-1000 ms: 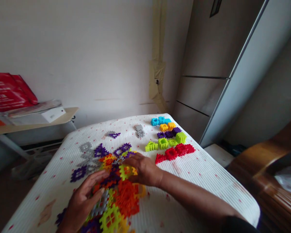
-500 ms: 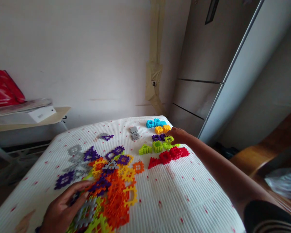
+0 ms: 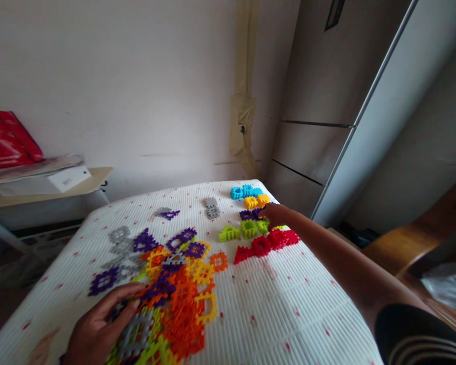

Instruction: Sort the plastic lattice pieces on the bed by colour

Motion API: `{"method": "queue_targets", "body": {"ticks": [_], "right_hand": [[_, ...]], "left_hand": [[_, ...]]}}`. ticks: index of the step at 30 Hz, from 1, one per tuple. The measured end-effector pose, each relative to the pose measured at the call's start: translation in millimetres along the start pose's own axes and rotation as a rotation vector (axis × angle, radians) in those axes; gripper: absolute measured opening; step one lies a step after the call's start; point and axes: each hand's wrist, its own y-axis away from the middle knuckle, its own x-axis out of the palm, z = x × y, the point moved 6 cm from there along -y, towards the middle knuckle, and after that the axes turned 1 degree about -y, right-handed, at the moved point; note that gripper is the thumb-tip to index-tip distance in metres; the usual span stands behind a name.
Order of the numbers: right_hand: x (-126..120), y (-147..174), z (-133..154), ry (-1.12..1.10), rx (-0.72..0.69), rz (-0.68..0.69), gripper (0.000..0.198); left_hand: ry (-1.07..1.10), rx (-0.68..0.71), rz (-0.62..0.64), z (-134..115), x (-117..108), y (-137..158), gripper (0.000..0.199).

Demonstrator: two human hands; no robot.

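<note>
On the near left of the table, my left hand (image 3: 99, 322) is curled over a pile of plastic interlocking building tiles. A dark purple tile (image 3: 117, 309) shows between its thumb and index finger; the other fingers are hidden. At the far right, my right hand (image 3: 276, 215) reaches to the sorted rows, fingers bent down round a lime green tile (image 3: 263, 226), partly covered. That tile sits beside a lime green cube (image 3: 248, 229). Purple pieces (image 3: 245, 215) lie just behind, and red assembled pieces (image 3: 261, 246) in front.
Yellow cubes (image 3: 251, 203) and light blue pieces (image 3: 237, 192) line the far right edge. Grey tiles (image 3: 212, 209) lie mid-table. Orange tiles (image 3: 184, 314) fill the pile. A tall cabinet (image 3: 311, 142) stands beyond the right edge, a shelf (image 3: 99, 177) at left.
My right hand has moved slightly down and lowered the lime green tile to the lime green row. My left hand stays at the pile. The view has shifted slightly.
</note>
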Motion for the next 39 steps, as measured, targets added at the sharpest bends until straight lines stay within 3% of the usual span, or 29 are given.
{"method": "queue_targets", "body": {"ticks": [6,10,12,15,19,23,26,28,33,39], "right_hand": [[-5.9,0.6,2.9,-0.026,0.041,-0.004,0.048],[-22.4,4.8,2.1,-0.042,0.151,-0.165,0.048],[-34.0,8.0,9.0,-0.058,0.097,-0.319,0.036],[-47.7,18.1,28.3,-0.098,-0.01,-0.552,0.031],[-51.0,41.3,84.1,-0.173,-0.264,-0.739,0.029],[-36.4,60.3,152.3,-0.263,-0.38,-0.728,0.02],[-22.6,69.1,197.9,-0.327,-0.463,-0.706,0.02],[-14.1,71.0,218.7,-0.352,-0.508,-0.69,0.023],[0.6,66.5,237.0,-0.378,-0.559,-0.671,0.03],[12.4,60.4,234.3,-0.428,-0.531,-0.639,0.027]], "left_hand": [[0.018,0.058,0.001,-4.5,-1.9,-1.5,0.03],[0.018,0.058,-0.129,-8.9,-13.5,0.1,0.023],[0.04,0.043,-0.187,-7.7,-19.9,-1.0,0.019],[-0.01,0.054,-0.15,-8.0,-24.4,-4.1,0.016],[-0.173,0.157,0.027,-24.3,-24.4,-0.5,0.01],[-0.274,0.278,0.261,-47.3,-13.9,13.4,0.016],[-0.434,0.329,0.343,-53.9,-1.3,23.7,0.047],[-0.511,0.356,0.367,-54.1,7.2,28.7,0.055],[-0.395,0.34,0.375,-49.3,15.1,30.2,0.043],[-0.22,0.26,0.229,-42.4,6.1,18.5,0.031]]}}
